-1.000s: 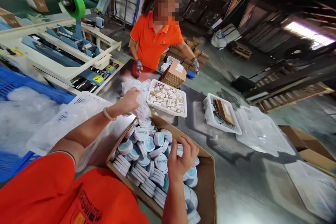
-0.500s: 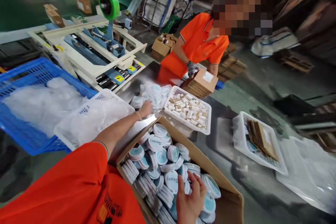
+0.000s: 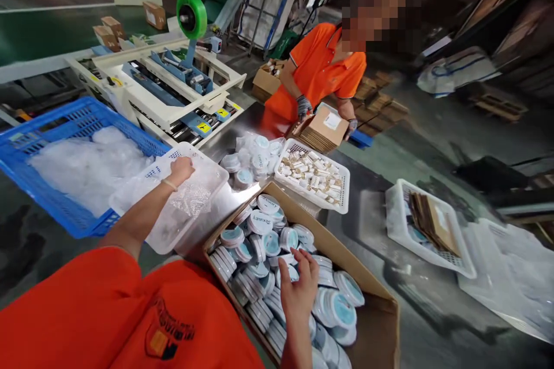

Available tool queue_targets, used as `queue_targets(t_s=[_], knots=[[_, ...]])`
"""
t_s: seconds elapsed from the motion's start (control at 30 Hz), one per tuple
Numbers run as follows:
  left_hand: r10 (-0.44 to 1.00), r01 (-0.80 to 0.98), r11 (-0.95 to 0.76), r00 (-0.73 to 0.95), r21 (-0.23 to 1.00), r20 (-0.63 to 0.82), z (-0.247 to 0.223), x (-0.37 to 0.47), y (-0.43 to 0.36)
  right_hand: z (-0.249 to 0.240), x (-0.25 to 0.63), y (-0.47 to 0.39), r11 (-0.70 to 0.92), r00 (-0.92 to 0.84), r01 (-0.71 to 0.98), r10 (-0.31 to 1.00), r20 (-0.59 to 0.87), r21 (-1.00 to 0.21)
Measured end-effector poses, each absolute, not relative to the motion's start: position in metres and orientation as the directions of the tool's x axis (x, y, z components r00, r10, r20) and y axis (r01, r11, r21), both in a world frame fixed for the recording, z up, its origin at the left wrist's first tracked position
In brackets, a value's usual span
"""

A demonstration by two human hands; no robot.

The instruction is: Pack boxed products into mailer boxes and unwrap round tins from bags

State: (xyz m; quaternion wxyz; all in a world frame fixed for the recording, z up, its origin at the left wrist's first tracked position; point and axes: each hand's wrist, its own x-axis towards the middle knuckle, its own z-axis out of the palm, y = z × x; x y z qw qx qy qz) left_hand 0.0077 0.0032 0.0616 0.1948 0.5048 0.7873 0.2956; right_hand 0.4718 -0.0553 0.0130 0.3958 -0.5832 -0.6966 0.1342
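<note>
My left hand (image 3: 182,170) is closed over the white basket (image 3: 219,174) at the left, pinching clear bubble wrap (image 3: 190,199). My right hand (image 3: 299,282) hovers palm up over the cardboard box (image 3: 376,282), its fingers apart and nothing between them. Inside that box lie several round white tins (image 3: 261,222) with light blue lids, some printed with lettering. Beyond the box, more round tins (image 3: 259,161), some in clear wrap, sit on the metal table (image 3: 363,222). Beside them is a white tray of small white-and-tan pieces (image 3: 309,176).
A blue crate (image 3: 56,196) with clear plastic stands at the far left. Behind it is a machine with a green wheel (image 3: 191,15). Across the table, a person in orange (image 3: 322,63) handles flat cartons (image 3: 324,127). Another white basket (image 3: 396,213) stands at the right.
My left hand has moved left from the wrapped tins to the white basket. My right hand has shifted slightly left and up over the box. The person's hands have moved on the cartons.
</note>
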Motion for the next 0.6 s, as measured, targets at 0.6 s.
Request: queue_targets(t_s=[0.6], knots=[[0.956, -0.283, 0.135, 0.290, 0.950, -0.050, 0.114, 0.169, 0.011, 0.037, 0.409, -0.036, -0.381, -0.430, -0.168, 0.858, -0.280, -0.909]])
